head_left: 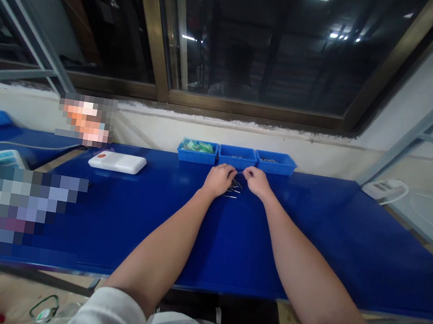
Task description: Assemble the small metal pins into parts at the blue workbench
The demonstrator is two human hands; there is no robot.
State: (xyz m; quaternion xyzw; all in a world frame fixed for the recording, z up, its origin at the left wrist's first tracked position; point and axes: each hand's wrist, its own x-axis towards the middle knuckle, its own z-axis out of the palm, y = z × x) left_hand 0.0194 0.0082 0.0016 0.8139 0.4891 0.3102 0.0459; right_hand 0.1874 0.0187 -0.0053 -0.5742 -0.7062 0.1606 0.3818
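Observation:
My left hand (219,179) is closed in a pinch above the blue table, close to the small bins. Just to its right, my right hand (256,181) is pinched too. A thin, pale rod-like piece (240,173) spans the short gap between both sets of fingertips; its exact kind is too small to tell. Below the hands lies a loose pile of thin dark metal pins (234,185), partly hidden by my left hand. One pin (229,196) rests apart, nearer to me.
Behind the hands stand three blue bins: the left bin (196,156) with green packets, the middle bin (236,162), and the right bin (276,168) with small metal parts. A white power bank (118,162) lies left; a power strip (385,188) sits far right.

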